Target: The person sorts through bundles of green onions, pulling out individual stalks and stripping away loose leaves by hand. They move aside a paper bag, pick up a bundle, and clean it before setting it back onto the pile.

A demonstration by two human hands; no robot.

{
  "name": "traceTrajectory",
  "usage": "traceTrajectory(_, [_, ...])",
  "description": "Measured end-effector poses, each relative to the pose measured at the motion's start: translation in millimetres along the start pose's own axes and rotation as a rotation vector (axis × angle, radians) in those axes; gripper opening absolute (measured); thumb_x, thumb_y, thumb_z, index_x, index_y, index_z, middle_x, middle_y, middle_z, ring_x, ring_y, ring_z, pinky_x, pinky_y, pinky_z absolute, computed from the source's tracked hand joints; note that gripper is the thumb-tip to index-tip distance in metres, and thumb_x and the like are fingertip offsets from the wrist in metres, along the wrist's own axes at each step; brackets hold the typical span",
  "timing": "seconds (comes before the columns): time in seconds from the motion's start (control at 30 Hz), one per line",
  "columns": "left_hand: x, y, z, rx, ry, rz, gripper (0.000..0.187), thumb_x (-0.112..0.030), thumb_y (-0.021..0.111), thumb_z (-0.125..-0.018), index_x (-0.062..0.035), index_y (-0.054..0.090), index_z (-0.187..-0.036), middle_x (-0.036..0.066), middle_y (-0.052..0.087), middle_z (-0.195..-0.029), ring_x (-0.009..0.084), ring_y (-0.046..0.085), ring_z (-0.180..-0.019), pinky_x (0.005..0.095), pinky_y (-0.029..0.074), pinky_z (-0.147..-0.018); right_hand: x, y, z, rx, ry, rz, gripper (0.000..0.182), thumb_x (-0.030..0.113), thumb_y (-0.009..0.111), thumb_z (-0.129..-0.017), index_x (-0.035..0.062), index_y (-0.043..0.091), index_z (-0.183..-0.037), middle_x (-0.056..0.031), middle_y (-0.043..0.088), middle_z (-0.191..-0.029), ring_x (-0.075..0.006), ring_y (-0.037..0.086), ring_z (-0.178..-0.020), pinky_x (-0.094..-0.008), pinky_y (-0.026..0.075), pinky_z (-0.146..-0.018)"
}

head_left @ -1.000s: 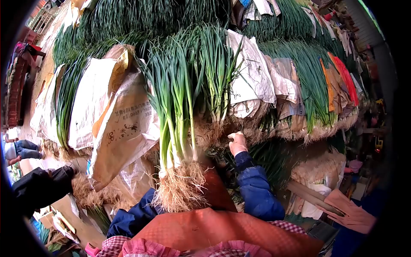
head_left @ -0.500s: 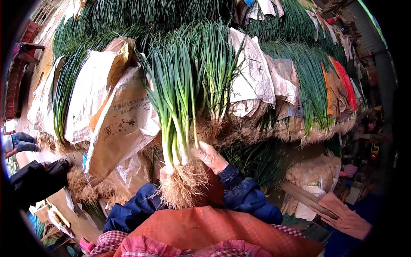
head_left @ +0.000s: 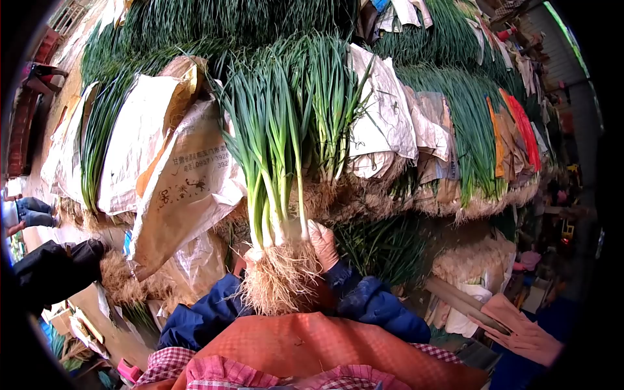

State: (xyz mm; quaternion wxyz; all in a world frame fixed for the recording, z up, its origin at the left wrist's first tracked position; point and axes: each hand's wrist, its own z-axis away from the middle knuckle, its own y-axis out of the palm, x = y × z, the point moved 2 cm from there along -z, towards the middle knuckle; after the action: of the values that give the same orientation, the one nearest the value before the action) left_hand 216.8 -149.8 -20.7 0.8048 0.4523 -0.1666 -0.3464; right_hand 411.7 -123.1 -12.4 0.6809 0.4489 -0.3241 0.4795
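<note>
A bunch of green onions (head_left: 273, 188) stands upright before my chest, its pale roots down and its green leaves spread upward. My left hand (head_left: 240, 259) is at the left edge of the bunch, mostly hidden behind the stems and roots, so its fingers do not show. On the right side, my right hand (head_left: 323, 245) touches the lower white stems just above the root mass; its fingers are bent round the edge of the bunch, their tips partly hidden. Loose stalks (head_left: 331, 104) lie on the pile just behind.
A long heap of green onions (head_left: 448, 110) lies ahead, partly covered by white sacks (head_left: 383, 110) and a printed sack (head_left: 195, 162). A dark sleeve (head_left: 58, 270) reaches in at left. A pink glove (head_left: 520, 331) lies at lower right beside a wooden bar (head_left: 461, 302).
My right hand has moved slightly right and down, with its fingers now more upright against the stems. The rightmost stalk has shifted a little to the right, and the roots look wider.
</note>
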Motion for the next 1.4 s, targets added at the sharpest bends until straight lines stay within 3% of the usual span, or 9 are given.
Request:
traceTrajectory(0.1, [-7.0, 0.2, 2.0, 0.002, 0.022, -0.002, 0.033, -0.004, 0.05, -0.069, 0.0085, 0.052, -0.099, 0.019, 0.058, -0.09, 0.0267, 0.058, -0.078, 0.0352, 0.048, -0.074, -59.1, -51.2, -1.9, -0.172, 0.305, 0.163, 0.029, 0.031, 0.052, -0.085, 0.0039, 0.058, -0.092, -0.0025, 0.058, -0.072, -0.014, 0.053, -0.061, -0.025, 0.043, -0.057])
traceTrajectory(0.17, [-11.1, -1.4, 3.6, 0.008, 0.034, 0.0, 0.033, -0.004, 0.05, -0.069, 0.0085, 0.052, -0.099, 0.019, 0.058, -0.09, 0.0268, 0.058, -0.078, 0.0353, 0.048, -0.074, 1.9, -64.8, 0.8, 0.04, 0.374, 1.526, 0.029, 0.027, 0.054, -0.082, 0.0022, 0.058, -0.095, -0.0111, 0.062, -0.075, -0.0267, 0.057, -0.067, -0.0347, 0.046, -0.063])
traceTrajectory(0.4, [-9.9, -4.1, 6.4, 0.022, 0.064, 0.041, 0.034, -0.004, 0.049, -0.068, 0.0087, 0.052, -0.1, 0.019, 0.058, -0.09, 0.0274, 0.058, -0.078, 0.0357, 0.048, -0.074, 61.0, 19.5, -51.4, 0.241, -0.28, 0.991, 0.029, 0.027, 0.051, -0.084, -0.002, 0.055, -0.084, -0.0138, 0.058, -0.067, -0.0247, 0.056, -0.062, -0.0335, 0.044, -0.058])
traceTrajectory(0.53, [-9.1, -3.9, 10.8, 0.031, 0.089, 0.053, 0.034, -0.004, 0.049, -0.068, 0.0088, 0.052, -0.1, 0.02, 0.058, -0.09, 0.0276, 0.058, -0.078, 0.0359, 0.048, -0.074, 78.4, 15.3, -43.6, 0.304, 0.244, 0.152, 0.031, 0.032, 0.051, -0.086, 0.0011, 0.054, -0.078, -0.0026, 0.051, -0.057, -0.0051, 0.047, -0.047, -0.0171, 0.037, -0.04])
traceTrajectory(0.77, [-3.4, 6.4, 1.6, 0.081, 0.138, 0.102, 0.034, -0.004, 0.049, -0.068, 0.0091, 0.051, -0.1, 0.02, 0.057, -0.09, 0.0281, 0.058, -0.077, 0.0362, 0.048, -0.074, 60.9, 9.2, -41.7, 0.265, 0.462, -0.022, 0.032, 0.031, 0.041, -0.086, 0.0009, 0.052, -0.087, -0.0054, 0.054, -0.058, -0.0074, 0.047, -0.049, -0.019, 0.035, -0.041])
traceTrajectory(0.9, [28.5, 41.9, -18.0, 0.184, 0.354, 0.325, 0.035, -0.004, 0.049, -0.068, 0.0092, 0.051, -0.1, 0.02, 0.057, -0.09, 0.0284, 0.058, -0.077, 0.0364, 0.048, -0.074, 36.6, -13.9, -51.4, 0.271, 0.372, 0.315, 0.036, 0.024, 0.044, -0.081, -0.004, 0.047, -0.103, -0.007, 0.058, -0.07, -0.0123, 0.056, -0.058, -0.022, 0.041, -0.046])
traceTrajectory(1.03, [17.1, 45.8, -33.0, 0.256, -0.16, 0.084, 0.047, -0.009, 0.054, -0.072, 0.0039, 0.043, -0.116, 0.012, 0.059, -0.084, 0.0175, 0.058, -0.061, 0.0278, 0.049, -0.045, 49.3, -10.5, -72.6, 0.13, 0.026, 1.517, 0.031, 0.027, 0.045, -0.083, -0.0007, 0.051, -0.097, -0.0252, 0.057, -0.076, -0.0381, 0.057, -0.076, -0.0441, 0.043, -0.068])
traceTrajectory(1.1, [23.6, 35.8, -50.4, 0.317, -0.141, 0.037, 0.044, -0.009, 0.054, -0.073, 0.0039, 0.044, -0.114, 0.012, 0.059, -0.083, 0.0172, 0.058, -0.061, 0.0273, 0.048, -0.044, 35.3, -13.3, -83.3, 0.182, -0.037, 1.829, 0.018, 0.013, 0.045, -0.078, 0.0014, 0.059, -0.08, -0.0208, 0.059, -0.067, -0.0311, 0.061, -0.063, -0.0427, 0.042, -0.052])
traceTrajectory(1.4, [26.8, 57.4, -48.2, 0.067, -0.121, -0.017, 0.03, -0.008, 0.051, -0.076, 0.0023, 0.052, -0.103, 0.012, 0.061, -0.087, 0.0208, 0.061, -0.072, 0.0327, 0.052, -0.067, 77.8, -15.2, -58.6, 0.094, -0.166, 1.869, 0.021, 0.022, 0.053, -0.076, 0.0022, 0.057, -0.07, -0.0141, 0.059, -0.058, -0.0297, 0.06, -0.055, -0.0421, 0.036, -0.043])
